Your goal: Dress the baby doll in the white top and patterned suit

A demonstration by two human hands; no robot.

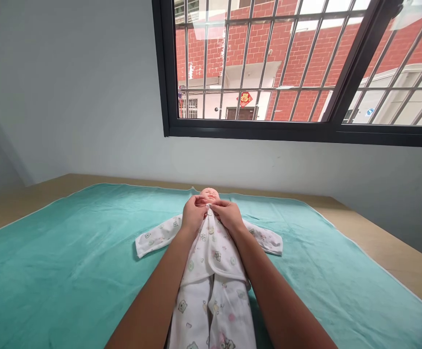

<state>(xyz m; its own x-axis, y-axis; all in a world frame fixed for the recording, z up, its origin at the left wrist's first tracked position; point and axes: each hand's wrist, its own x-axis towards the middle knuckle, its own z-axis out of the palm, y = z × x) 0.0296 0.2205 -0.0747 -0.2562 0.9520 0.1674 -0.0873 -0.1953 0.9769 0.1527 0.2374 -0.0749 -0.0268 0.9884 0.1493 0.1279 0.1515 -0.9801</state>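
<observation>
A baby doll (210,195) lies on its back on a teal blanket (69,252), its head away from me. It wears a white printed romper (213,271) with the sleeves spread to both sides. My left hand (192,213) and my right hand (227,214) meet at the neckline just below the doll's chin. Both pinch the edges of the romper's collar, fingers closed on the cloth. My forearms run down over the doll's body and hide part of it.
The blanket covers a wooden platform (378,237) whose bare edge shows at the right and back. A grey wall stands behind, with a black-framed barred window (269,63) above and a red brick building outside.
</observation>
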